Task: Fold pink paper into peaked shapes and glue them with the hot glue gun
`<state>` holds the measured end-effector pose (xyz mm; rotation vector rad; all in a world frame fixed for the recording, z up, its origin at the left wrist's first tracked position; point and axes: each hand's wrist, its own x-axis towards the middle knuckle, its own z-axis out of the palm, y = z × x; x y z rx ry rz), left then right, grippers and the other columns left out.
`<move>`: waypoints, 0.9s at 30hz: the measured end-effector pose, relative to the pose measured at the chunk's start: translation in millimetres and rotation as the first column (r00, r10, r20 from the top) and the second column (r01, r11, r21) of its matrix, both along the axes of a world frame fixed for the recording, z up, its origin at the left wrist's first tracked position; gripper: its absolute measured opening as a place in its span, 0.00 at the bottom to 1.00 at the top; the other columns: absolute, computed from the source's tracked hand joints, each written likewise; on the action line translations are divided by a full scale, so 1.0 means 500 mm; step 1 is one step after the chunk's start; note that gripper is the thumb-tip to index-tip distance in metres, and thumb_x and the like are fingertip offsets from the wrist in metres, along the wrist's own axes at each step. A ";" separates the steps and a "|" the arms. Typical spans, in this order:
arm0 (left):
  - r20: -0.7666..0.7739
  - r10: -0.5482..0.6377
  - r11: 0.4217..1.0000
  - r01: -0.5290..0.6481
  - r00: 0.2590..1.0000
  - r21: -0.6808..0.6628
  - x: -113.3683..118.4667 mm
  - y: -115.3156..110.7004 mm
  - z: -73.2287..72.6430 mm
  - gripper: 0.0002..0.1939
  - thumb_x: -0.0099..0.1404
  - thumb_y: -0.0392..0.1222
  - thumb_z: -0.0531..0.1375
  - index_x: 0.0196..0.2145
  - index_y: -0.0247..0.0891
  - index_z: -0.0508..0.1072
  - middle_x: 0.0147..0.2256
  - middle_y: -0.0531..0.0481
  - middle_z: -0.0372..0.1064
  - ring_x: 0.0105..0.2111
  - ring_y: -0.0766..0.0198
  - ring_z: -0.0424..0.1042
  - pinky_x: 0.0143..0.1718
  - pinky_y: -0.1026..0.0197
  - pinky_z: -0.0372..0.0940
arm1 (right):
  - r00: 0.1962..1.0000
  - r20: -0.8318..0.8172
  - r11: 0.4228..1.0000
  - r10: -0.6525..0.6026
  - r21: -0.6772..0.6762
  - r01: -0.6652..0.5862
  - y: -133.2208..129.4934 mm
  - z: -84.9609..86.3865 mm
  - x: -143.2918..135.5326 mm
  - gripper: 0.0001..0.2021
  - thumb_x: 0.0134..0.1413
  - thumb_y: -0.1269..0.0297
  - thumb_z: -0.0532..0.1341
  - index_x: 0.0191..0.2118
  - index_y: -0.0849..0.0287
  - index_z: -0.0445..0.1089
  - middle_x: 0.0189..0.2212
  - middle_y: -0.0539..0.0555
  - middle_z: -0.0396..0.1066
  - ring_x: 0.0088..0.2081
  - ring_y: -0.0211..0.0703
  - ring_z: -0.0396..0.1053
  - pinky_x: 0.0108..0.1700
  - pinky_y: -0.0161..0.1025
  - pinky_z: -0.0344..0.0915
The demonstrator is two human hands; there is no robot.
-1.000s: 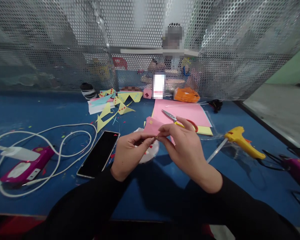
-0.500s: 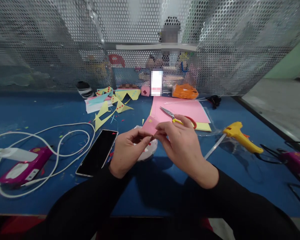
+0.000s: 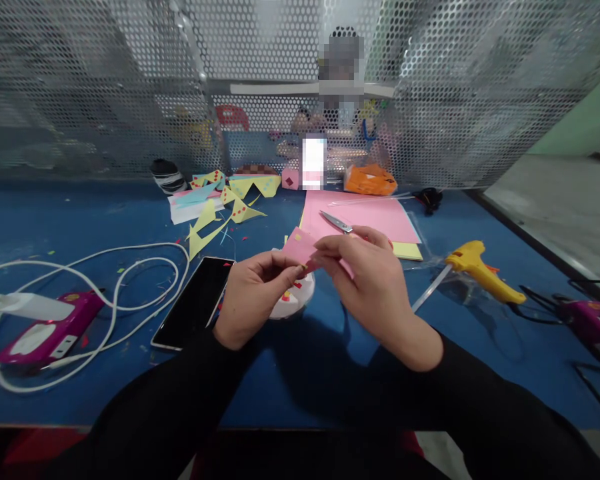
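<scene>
While left hand (image 3: 247, 293) pinches near edge of card (image 3: 300, 250), right hand (image 3: 375, 287) grips its right side. Card: held over dish (image 3: 303, 301). Done: yellow bit (image 3: 299, 237) on card. Apparently unused: red bits (image 3: 286, 297) on dish. Full extent remaining: cannot tell.

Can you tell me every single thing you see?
Table: 1, blue, underneath
Phone: 1, black, left
Cable: white, left
Charger: 1, white, left
Power strips: 2, purple, both sides
Yarn: 1, black-white, back left
Scraps: several, mostly yellow, back left
Box: 1, pink, back
Screen: 1, bright, back
Bag: 1, orange, back
Sheets: several, pink, yellow, middle
Scissors: 1, silver blades, on sheets
Glue gun: 1, yellow, right
Mesh: grey, behind
Dish: 1, white, below hands
Card: 1, pink, between hands
Hands: 2, bare, middle
</scene>
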<state>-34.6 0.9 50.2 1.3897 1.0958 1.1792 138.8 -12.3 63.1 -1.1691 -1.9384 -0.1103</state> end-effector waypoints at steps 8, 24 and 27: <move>0.045 -0.009 1.000 0.009 0.999 -0.017 0.000 -0.002 0.003 0.09 0.55 0.44 0.70 0.29 0.37 0.79 0.28 0.50 0.78 0.29 0.65 0.75 0.33 0.64 0.70 | 0.990 -0.101 0.985 0.098 -0.131 -0.111 0.008 0.002 0.008 0.03 0.59 0.67 0.64 0.34 0.55 0.74 0.36 0.52 0.74 0.42 0.45 0.71 0.45 0.47 0.64; -0.045 -0.005 1.000 0.006 0.999 0.014 0.002 -0.005 -0.002 0.08 0.55 0.44 0.70 0.30 0.37 0.81 0.27 0.50 0.78 0.26 0.66 0.73 0.28 0.65 0.66 | 0.939 -0.319 0.930 0.130 -0.289 -0.227 0.021 0.005 0.026 0.04 0.59 0.67 0.60 0.32 0.56 0.71 0.50 0.59 0.75 0.56 0.50 0.70 0.55 0.52 0.65; -0.099 -0.013 0.998 0.020 0.995 0.067 0.000 -0.006 -0.001 0.06 0.55 0.43 0.70 0.29 0.37 0.81 0.27 0.51 0.78 0.27 0.66 0.73 0.30 0.65 0.66 | 0.922 -0.380 0.881 0.072 -0.410 -0.237 0.029 0.007 0.036 0.05 0.58 0.65 0.60 0.31 0.57 0.70 0.36 0.53 0.77 0.41 0.45 0.75 0.43 0.44 0.69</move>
